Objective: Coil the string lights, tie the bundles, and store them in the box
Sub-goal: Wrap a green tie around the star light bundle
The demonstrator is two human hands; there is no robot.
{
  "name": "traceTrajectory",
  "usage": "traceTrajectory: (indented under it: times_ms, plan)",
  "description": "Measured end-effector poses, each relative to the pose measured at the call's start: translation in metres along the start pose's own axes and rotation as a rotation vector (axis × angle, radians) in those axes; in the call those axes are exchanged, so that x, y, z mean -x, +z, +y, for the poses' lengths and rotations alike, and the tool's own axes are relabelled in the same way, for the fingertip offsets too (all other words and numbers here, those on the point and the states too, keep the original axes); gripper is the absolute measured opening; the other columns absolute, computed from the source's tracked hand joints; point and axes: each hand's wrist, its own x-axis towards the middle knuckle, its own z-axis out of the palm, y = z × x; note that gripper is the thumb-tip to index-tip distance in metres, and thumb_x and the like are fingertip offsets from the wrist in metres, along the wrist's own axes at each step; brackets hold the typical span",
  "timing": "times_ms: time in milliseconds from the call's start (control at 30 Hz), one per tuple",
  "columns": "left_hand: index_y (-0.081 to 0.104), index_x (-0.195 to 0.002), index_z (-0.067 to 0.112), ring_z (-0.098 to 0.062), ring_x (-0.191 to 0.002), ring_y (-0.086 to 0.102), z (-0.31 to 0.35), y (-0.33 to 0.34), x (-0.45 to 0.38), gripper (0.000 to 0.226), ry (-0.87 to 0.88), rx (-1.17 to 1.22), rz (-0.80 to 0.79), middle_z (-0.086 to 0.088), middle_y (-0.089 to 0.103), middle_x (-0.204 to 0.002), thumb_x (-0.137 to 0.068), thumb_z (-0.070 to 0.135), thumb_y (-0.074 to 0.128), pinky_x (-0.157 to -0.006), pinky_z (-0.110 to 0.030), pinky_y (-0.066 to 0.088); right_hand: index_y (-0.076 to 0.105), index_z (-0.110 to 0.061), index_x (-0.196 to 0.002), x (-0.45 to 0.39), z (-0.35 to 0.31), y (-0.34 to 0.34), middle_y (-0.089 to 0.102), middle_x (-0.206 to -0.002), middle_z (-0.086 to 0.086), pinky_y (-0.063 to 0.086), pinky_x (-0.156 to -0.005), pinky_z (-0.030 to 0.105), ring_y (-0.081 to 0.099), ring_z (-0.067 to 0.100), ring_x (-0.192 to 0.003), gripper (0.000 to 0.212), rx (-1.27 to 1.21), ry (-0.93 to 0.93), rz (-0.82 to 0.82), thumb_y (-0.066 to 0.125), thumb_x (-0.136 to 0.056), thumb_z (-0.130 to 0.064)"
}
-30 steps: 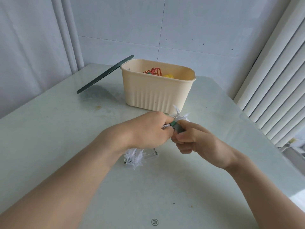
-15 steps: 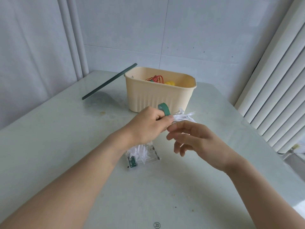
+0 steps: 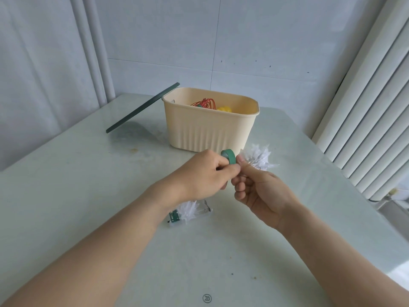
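From the head view, the left hand [image 3: 205, 171] gripped the white string lights [image 3: 257, 158] and a green tie [image 3: 228, 156]. The right hand [image 3: 259, 189], open a moment before, had closed back onto the bundle, so tying continued. The box [image 3: 210, 131] waited open on the counter [image 3: 88, 173] just behind.

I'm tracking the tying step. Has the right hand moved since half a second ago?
Yes. The right hand has closed back in on the left hand and the green strap, in front of the box.
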Motion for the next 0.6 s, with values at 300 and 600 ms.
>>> traceTrajectory:
  times_ms: [300,600]
  plan:
    - [0.066,-0.063,0.010,-0.018,-0.050,0.036,0.005,-0.001,-0.002,0.039,-0.097,0.404,0.010,-0.006,0.060,-0.059,-0.099,0.020,0.056,-0.048,-0.023,0.026,0.064,0.021,-0.086,0.001,-0.002,-0.002,0.059,-0.065,0.016,0.045,-0.052,0.024,0.048,0.019,-0.053,0.049,0.208,-0.303,0.027,0.058,-0.099,-0.026]
    - [0.072,-0.068,0.007,-0.019,-0.051,0.043,0.000,-0.005,-0.005,0.028,-0.187,0.579,0.046,-0.014,0.064,-0.064,-0.092,0.018,0.065,-0.047,-0.023,0.034,0.064,-0.010,-0.059,0.014,-0.004,0.002,0.061,-0.050,-0.005,0.045,-0.056,0.012,0.054,0.010,-0.047,0.045,0.550,-0.546,0.120,0.057,-0.100,-0.027]
